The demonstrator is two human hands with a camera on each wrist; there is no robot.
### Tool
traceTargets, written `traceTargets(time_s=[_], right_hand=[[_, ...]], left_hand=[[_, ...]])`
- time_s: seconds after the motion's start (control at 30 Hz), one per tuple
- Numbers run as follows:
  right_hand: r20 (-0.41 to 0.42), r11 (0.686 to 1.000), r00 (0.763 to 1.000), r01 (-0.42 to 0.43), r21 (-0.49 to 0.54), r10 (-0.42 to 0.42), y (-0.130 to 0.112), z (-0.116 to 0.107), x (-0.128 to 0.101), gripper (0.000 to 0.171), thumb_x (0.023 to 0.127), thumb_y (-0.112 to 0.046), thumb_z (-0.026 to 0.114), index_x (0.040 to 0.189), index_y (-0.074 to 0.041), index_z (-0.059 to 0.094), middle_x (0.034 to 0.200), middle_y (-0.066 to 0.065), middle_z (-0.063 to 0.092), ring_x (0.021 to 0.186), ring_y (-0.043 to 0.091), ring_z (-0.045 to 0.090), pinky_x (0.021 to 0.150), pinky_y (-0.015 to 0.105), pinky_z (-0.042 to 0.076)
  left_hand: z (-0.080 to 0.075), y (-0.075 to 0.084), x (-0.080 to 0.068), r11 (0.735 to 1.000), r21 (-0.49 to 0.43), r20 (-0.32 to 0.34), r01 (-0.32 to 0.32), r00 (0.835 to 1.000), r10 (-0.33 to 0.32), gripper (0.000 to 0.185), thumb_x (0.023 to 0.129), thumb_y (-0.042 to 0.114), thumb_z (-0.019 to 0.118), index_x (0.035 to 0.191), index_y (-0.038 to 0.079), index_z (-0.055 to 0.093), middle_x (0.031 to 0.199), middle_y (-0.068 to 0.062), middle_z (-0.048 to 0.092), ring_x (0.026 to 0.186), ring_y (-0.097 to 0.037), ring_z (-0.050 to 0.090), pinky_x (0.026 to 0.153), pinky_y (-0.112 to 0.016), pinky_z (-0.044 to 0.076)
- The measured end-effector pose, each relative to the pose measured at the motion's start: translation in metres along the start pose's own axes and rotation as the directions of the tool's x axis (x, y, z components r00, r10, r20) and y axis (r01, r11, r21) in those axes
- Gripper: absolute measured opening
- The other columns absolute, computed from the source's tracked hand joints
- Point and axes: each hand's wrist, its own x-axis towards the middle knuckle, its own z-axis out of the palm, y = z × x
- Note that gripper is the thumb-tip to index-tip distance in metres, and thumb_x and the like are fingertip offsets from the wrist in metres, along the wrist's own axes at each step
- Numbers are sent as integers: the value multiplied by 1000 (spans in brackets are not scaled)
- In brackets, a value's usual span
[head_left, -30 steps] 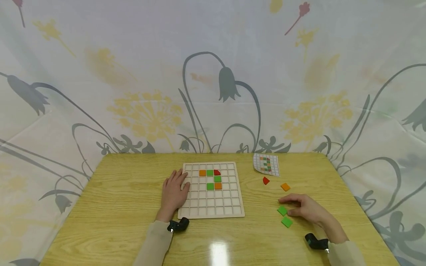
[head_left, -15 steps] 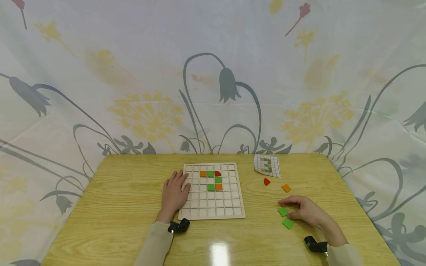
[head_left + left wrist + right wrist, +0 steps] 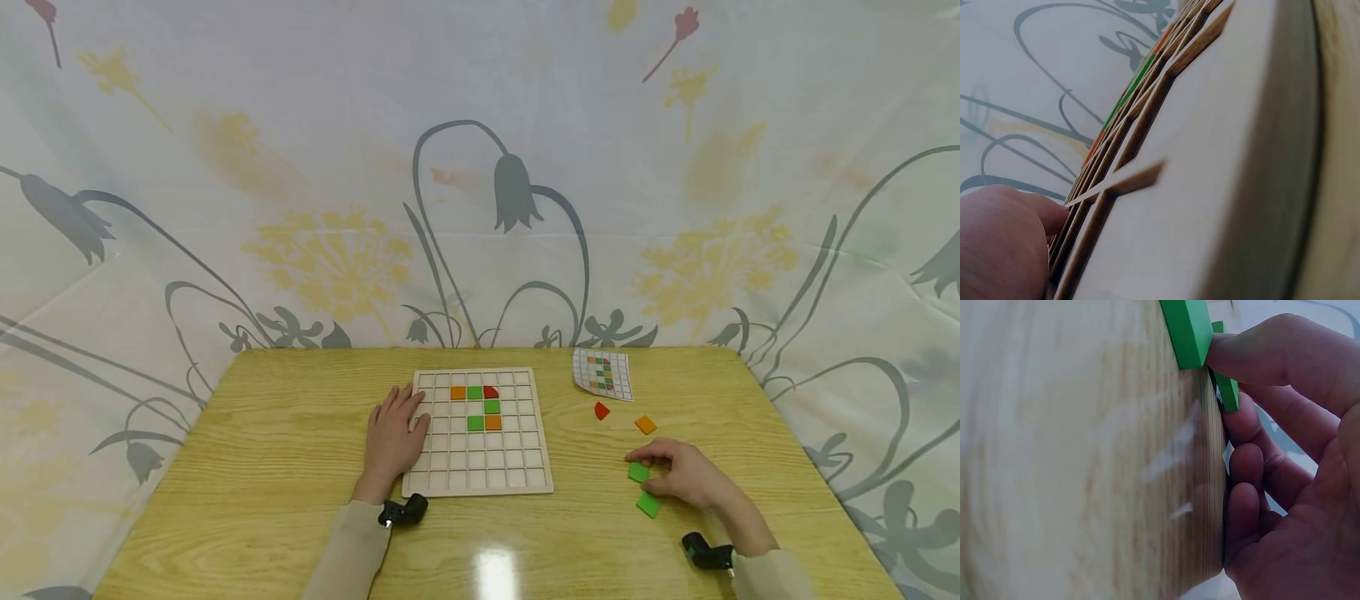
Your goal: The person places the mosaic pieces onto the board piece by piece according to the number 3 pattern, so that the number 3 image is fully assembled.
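Observation:
My left hand (image 3: 393,442) lies on the left edge of the pale wooden grid board (image 3: 442,481), fingers extended and thumb over the cells. Set in the board are orange, green and red pieces, among them a red quarter-round piece (image 3: 491,392). Over to the right, my right hand (image 3: 693,477) pinches a green square tile (image 3: 638,472) between thumb and fingers. In the right wrist view this green tile (image 3: 1227,387) stands tilted at the fingertips. A second green tile (image 3: 648,504) lies just in front of it, near the thumb.
An orange tile (image 3: 646,425) and a red quarter-round piece (image 3: 602,410) lie beyond my right hand. Further back is a curled paper card (image 3: 603,373) printed with a coloured grid pattern. A flower-patterned cloth (image 3: 360,167) rises behind the wooden table (image 3: 285,433).
The right hand's fingers have closed on the nearer-to-fingers green tile, which has shifted slightly away from the other one. My left hand and the board have kept their places.

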Motion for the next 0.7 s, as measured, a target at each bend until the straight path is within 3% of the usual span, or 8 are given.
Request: traceTargets(time_s=[0.43,0.7], right_hand=[[-20,995,998,-60,78,62,-4,1,-1,38,80,-8,79,117,-4,71,101,6,61,87,17,54,71,26,49],[-22,995,999,-37,90,39,0,1,-1,38,83,-10,79,119,-3,70,104,6,62,88,15,55,72,25,50]], left_hand=[[-3,2,0,1000,-12,3,3,1000,-3,45,103,27,54,144,8,54,157,-11,38,147,-34,24,116,-60,16],[-4,4,-1,1000,-8,0,-3,1000,3,45,102,27,55,143,7,55,156,-12,39,147,-35,25,115,-61,17]])
